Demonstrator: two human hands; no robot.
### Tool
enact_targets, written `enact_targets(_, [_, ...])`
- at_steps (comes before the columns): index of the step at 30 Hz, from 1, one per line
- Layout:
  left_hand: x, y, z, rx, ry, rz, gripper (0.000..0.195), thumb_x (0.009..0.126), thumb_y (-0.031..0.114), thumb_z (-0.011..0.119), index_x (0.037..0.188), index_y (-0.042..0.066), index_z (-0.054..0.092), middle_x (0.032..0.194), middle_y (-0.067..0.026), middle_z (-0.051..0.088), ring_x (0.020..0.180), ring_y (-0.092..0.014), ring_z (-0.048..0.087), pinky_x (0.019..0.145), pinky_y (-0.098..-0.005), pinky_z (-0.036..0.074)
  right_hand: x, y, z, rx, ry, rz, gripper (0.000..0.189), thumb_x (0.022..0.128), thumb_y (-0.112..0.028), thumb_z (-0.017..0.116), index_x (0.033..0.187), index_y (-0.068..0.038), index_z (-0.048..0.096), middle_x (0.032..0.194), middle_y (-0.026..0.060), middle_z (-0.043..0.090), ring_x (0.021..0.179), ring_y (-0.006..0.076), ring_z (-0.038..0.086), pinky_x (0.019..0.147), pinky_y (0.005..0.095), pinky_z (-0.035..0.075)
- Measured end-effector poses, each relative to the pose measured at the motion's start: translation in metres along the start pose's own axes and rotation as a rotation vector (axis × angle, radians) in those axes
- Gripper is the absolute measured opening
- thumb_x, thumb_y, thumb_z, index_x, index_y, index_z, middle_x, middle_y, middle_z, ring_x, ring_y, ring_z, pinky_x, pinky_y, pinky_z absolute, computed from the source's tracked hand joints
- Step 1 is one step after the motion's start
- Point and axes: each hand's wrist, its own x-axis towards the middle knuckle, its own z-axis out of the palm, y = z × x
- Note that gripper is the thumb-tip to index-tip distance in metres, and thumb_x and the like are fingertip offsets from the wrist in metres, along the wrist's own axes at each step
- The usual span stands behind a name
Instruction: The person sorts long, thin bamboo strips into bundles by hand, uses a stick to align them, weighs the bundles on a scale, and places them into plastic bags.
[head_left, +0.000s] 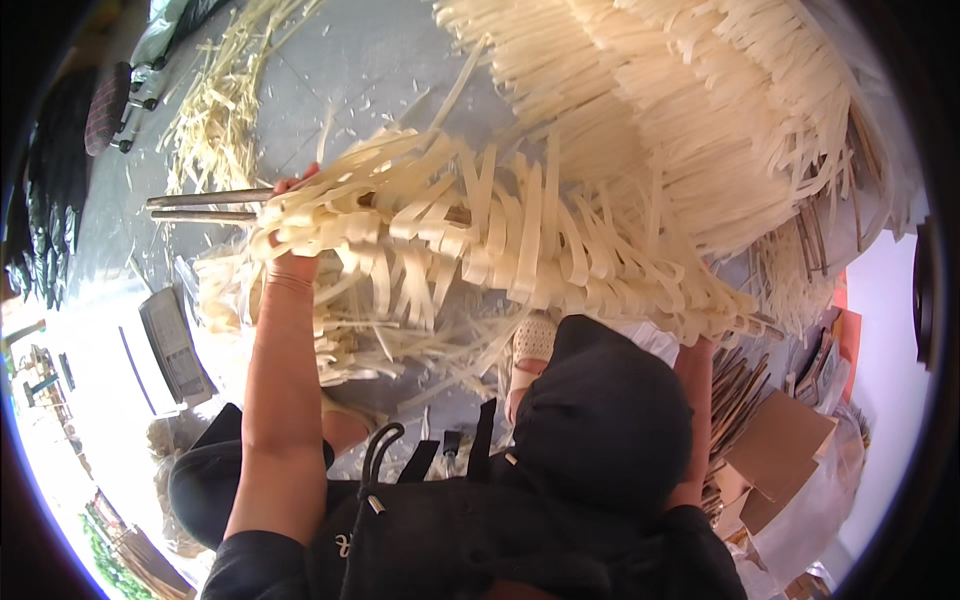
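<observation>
Before me, a loose row of pale, flat noodle strips hangs looped over thin wooden sticks. My left hand grips the sticks near their left end, with strips bunched over its fingers. Two bare stick ends jut out to the left of it. At the row's other end is my right hand, mostly hidden behind the strips; its fingers cannot be made out. A stick tip pokes out just past it. Beneath the row, more noodle strips lie close to my feet.
A large bank of noodle strips fills the far right. Another noodle heap lies far left, and broken bits litter the grey floor. A weighing scale stands left. Bundled sticks and a cardboard box sit at right.
</observation>
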Motion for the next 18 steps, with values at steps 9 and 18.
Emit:
enact_targets(9, [-0.011, -0.003, 0.102, 0.301, 0.08, -0.167, 0.051, 0.094, 0.04, 0.052, 0.131, 0.005, 0.047, 0.111, -0.0121, 0.058, 0.101, -0.023, 0.058, 0.092, -0.0388, 0.049, -0.013, -0.03, 0.029, -0.091, 0.016, 0.005, 0.067, 0.095, -0.053, 0.045, 0.143, -0.007, 0.038, 0.145, 0.0144, 0.042, 0.133, 0.0313, 0.041, 0.112, 0.0468, 0.032])
enact_targets(18, [-0.005, -0.029, 0.008, 0.449, -0.022, -0.003, 0.053, 0.074, 0.038, 0.076, 0.112, 0.006, 0.06, 0.109, -0.0054, 0.062, 0.1, -0.02, 0.061, 0.092, -0.0358, 0.05, 0.019, 0.068, -0.011, 0.369, 0.194, 0.121, 0.061, 0.097, -0.049, 0.043, 0.142, -0.008, 0.038, 0.142, 0.0142, 0.044, 0.13, 0.0318, 0.044, 0.109, 0.0474, 0.037])
